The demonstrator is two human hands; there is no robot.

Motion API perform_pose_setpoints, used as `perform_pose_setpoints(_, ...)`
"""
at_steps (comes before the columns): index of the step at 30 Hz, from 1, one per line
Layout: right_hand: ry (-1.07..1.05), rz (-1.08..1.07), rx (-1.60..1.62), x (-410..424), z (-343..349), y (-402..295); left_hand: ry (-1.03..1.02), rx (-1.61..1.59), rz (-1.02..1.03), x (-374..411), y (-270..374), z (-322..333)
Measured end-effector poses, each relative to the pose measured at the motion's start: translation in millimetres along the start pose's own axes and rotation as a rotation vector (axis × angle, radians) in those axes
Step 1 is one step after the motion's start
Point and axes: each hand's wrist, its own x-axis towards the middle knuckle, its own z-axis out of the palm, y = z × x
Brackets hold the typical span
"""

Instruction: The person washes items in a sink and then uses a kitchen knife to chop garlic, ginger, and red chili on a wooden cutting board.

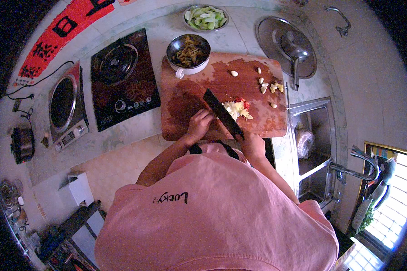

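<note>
My right hand grips the handle of a dark-bladed cleaver, its blade slanting up to the left over a wet wooden cutting board. At the near end of the board, my left hand lies with bent fingers close to the left side of the blade; whether it holds anything is hidden. Just right of the blade sits a pile of cut pale pieces, probably garlic, with chopped red chili behind it. Several whole garlic cloves and some yellowish pieces lie towards the board's right edge.
A bowl of brownish strips stands on the board's far left corner. Behind are a dish of sliced green vegetable and a metal lid with a ladle. An induction cooktop is left; a steel sink with a faucet is right.
</note>
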Motion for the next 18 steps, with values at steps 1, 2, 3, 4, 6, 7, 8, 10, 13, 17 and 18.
perform_pose_setpoints(1, 0.009, 0.000, -0.003, 1.6, 3.4, -0.1, 0.011, 0.000, 0.007, 0.8, 0.9, -0.5)
perform_pose_setpoints(2, 0.009, 0.013, 0.005, 4.3, 6.7, -1.1, 0.003, -0.006, 0.000, 1.5, 2.0, -1.0)
perform_pose_setpoints(3, 0.010, 0.025, 0.013, 8.0, 9.6, -2.8, -0.004, -0.012, -0.005, 3.4, 3.1, -2.4)
perform_pose_setpoints(4, 0.012, 0.038, 0.021, 9.6, 9.9, -4.5, -0.012, -0.018, -0.010, 4.7, 3.6, -3.2)
perform_pose_setpoints(6, 0.001, 0.025, 0.016, 4.6, 1.3, -7.0, -0.026, -0.003, 0.012, 3.8, 2.5, -4.1)
perform_pose_setpoints(7, -0.006, 0.016, 0.014, 2.5, -1.9, -7.9, -0.032, 0.006, 0.020, 2.8, 1.2, -4.5)
perform_pose_setpoints(8, -0.017, 0.017, 0.024, 1.7, -2.2, -6.6, -0.031, 0.004, 0.015, 1.5, -0.8, -3.7)
perform_pose_setpoints(10, -0.038, 0.027, 0.041, -0.9, -4.4, -1.4, -0.029, -0.007, 0.007, -0.2, -1.7, -1.3)
perform_pose_setpoints(13, 0.005, -0.025, 0.027, 2.2, 4.4, 7.4, -0.026, -0.016, 0.007, 0.0, -1.3, -0.1)
perform_pose_setpoints(17, 0.002, 0.022, 0.100, 8.7, 12.2, 3.0, 0.026, -0.021, 0.013, 0.8, 0.4, 2.3)
perform_pose_setpoints(18, 0.001, 0.025, 0.103, 9.5, 11.5, 0.7, 0.031, -0.022, 0.008, 0.8, -0.7, 3.0)
